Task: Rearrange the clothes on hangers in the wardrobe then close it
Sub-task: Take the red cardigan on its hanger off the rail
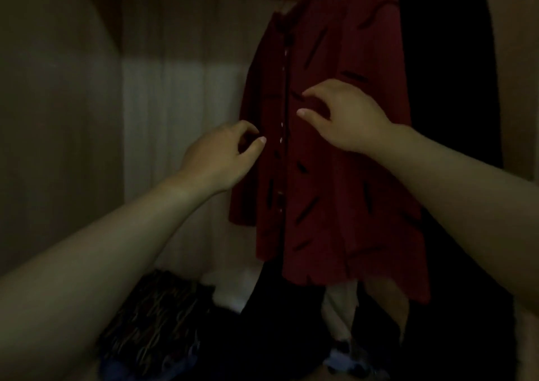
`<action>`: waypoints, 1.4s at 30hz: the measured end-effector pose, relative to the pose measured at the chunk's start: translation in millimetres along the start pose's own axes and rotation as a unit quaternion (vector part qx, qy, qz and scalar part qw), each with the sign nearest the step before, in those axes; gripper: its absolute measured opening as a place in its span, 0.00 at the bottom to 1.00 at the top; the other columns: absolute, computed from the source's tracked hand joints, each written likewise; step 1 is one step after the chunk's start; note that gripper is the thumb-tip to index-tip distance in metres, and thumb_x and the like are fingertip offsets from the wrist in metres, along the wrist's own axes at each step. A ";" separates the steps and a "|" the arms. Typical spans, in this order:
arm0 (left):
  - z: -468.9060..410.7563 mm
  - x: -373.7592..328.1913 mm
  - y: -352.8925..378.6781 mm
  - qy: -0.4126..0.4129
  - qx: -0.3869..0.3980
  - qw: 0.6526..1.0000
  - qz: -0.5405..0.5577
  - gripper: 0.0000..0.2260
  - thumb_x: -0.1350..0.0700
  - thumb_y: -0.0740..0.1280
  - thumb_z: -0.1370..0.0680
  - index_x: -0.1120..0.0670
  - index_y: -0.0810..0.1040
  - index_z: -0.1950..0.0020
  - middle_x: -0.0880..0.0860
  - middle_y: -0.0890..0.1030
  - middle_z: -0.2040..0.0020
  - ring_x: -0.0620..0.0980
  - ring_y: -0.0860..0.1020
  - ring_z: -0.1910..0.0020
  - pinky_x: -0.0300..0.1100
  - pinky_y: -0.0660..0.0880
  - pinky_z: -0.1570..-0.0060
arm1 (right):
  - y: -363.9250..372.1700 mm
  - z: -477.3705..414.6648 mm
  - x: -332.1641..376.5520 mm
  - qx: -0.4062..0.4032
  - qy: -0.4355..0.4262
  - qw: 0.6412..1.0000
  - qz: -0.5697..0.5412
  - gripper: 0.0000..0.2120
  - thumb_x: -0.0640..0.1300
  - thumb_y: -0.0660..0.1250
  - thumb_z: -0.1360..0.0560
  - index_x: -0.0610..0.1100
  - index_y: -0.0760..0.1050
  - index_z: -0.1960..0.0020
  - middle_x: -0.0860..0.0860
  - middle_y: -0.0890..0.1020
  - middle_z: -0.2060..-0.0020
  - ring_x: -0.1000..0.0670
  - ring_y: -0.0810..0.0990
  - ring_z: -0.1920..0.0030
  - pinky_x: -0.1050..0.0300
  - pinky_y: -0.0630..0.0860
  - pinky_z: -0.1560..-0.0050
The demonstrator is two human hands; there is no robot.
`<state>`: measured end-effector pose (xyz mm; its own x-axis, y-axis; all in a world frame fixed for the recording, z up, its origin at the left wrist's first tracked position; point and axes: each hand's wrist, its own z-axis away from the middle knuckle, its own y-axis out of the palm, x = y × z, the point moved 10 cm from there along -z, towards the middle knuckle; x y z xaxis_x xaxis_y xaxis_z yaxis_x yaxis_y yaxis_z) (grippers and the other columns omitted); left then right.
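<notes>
A dark red shirt (335, 176) with black dashes and a row of small buttons hangs in the dim wardrobe; its hanger is hidden. My left hand (224, 159) is at the shirt's left front panel beside the buttons. Its fingers are loosely curled, and the thumb tip and forefinger are slightly apart at the cloth. My right hand (341, 115) hovers in front of the shirt's chest with thumb and forefinger spread apart, gripping nothing. I cannot tell whether either hand touches the fabric.
A black garment (449, 89) hangs right of the red shirt. Below lie a patterned folded cloth (151, 316) and dark clothes (277, 322). The pale back panel (180, 103) and the left side wall (58, 118) enclose the space.
</notes>
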<state>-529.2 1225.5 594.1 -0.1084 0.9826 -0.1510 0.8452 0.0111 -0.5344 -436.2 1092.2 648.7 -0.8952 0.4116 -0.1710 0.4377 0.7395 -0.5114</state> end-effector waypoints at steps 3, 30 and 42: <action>-67.4 18.6 24.8 0.010 -0.018 1.000 -0.021 0.18 0.42 0.57 0.22 0.50 0.74 0.38 0.52 0.78 0.44 0.50 0.76 0.48 0.43 0.70 0.54 | 1.3 -59.5 -29.0 -0.036 -0.044 0.995 0.077 0.21 0.54 0.60 0.22 0.43 0.69 0.33 0.45 0.73 0.36 0.45 0.70 0.37 0.53 0.66 0.38; -344.9 58.0 45.8 0.113 -0.212 0.970 0.026 0.26 0.39 0.51 0.23 0.48 0.66 0.29 0.54 0.68 0.30 0.55 0.66 0.31 0.52 0.65 0.34 | -98.1 -289.6 -184.0 -0.277 0.112 0.948 0.112 0.09 0.49 0.64 0.23 0.53 0.78 0.44 0.52 0.79 0.43 0.50 0.76 0.44 0.58 0.69 0.55; -295.9 62.7 9.0 0.120 -0.242 0.963 0.010 0.26 0.41 0.52 0.26 0.50 0.67 0.30 0.54 0.69 0.31 0.54 0.67 0.33 0.47 0.64 0.38 | -40.3 -214.8 -176.8 -0.298 0.106 0.948 0.031 0.09 0.52 0.62 0.23 0.57 0.77 0.45 0.59 0.79 0.43 0.54 0.75 0.41 0.60 0.68 0.50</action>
<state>-373.6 1342.1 825.9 -0.0148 0.9974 0.0710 0.9971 0.0201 -0.0736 -277.5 1104.1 880.5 -0.8567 0.5154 0.0211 0.5155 0.8539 0.0713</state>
